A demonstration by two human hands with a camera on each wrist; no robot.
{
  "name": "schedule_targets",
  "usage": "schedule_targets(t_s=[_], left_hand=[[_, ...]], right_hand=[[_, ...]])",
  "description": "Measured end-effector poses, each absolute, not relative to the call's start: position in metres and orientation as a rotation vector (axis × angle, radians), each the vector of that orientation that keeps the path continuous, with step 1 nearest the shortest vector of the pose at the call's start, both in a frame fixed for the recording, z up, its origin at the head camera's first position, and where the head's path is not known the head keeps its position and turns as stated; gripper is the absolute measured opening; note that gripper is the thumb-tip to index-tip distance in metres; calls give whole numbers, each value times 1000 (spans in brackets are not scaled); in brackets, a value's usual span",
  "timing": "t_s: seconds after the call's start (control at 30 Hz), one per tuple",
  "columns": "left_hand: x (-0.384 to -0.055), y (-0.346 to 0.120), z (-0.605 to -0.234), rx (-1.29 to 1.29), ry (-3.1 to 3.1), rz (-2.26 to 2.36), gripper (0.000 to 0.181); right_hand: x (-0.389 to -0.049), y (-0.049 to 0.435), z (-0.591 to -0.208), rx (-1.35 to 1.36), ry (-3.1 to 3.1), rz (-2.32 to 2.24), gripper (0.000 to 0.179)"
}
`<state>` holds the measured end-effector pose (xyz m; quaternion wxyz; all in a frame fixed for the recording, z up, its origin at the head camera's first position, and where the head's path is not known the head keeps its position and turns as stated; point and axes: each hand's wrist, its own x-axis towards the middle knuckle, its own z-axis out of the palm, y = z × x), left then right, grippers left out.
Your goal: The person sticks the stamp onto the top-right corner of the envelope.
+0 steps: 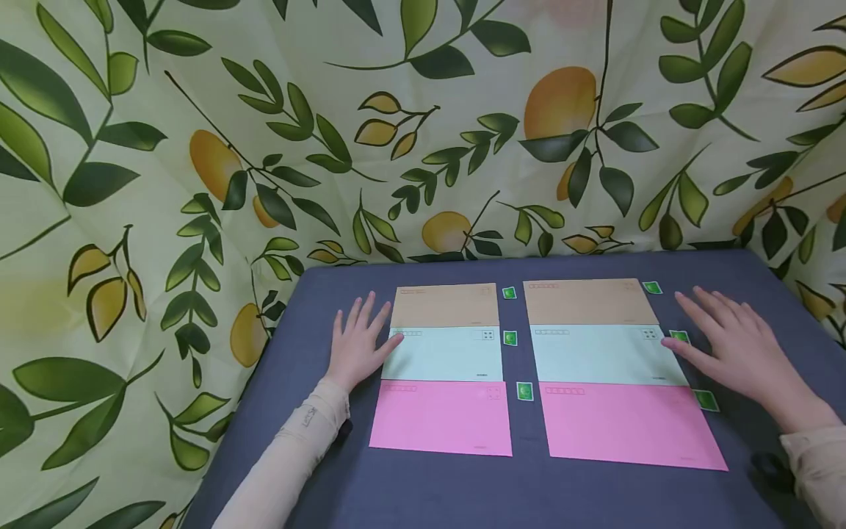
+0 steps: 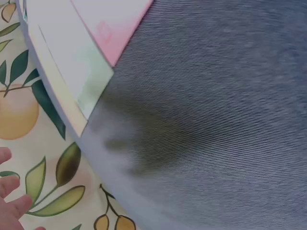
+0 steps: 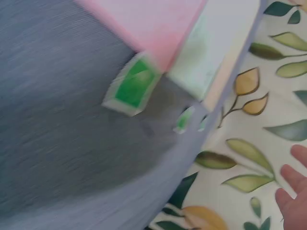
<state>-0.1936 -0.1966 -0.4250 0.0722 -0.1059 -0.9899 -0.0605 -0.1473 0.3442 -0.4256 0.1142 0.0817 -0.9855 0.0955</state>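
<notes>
Two columns of envelopes lie on a dark blue table. On the left are a tan envelope [image 1: 444,307], a light blue envelope [image 1: 443,356] and a pink envelope [image 1: 441,416]; the right column repeats tan [image 1: 588,303], light blue [image 1: 604,356] and pink [image 1: 628,422]. My left hand [image 1: 358,343] is spread beside the left column, its thumb over the light blue edge. Fingers apart, my right hand [image 1: 736,349] hovers at the right column, thumb near a small green stamp [image 1: 679,336]. Neither hand holds anything. Only fingertips show in the wrist views.
Green stamps [image 1: 524,391] run between the columns, and more, such as one stamp [image 1: 706,400], lie along the right column's right side. A leaf-and-fruit patterned cloth [image 1: 396,147] hangs behind and left of the table [image 1: 449,492].
</notes>
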Motion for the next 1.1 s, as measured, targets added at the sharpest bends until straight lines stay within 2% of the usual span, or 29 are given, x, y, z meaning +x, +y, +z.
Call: schedule_targets(t_s=[0.27, 0.6, 1.1], left_hand=[[-207, -186, -418, -396, -2847, -146, 54], [-224, -177, -418, -293, -2920, -257, 35], [-252, -174, -430, -79, -3073, -486, 31]], right_hand=[[-164, 324, -403, 275, -2864, 396, 68], [-189, 287, -390, 317, -2868, 472, 48], [-233, 237, -401, 423, -2936, 628, 38]])
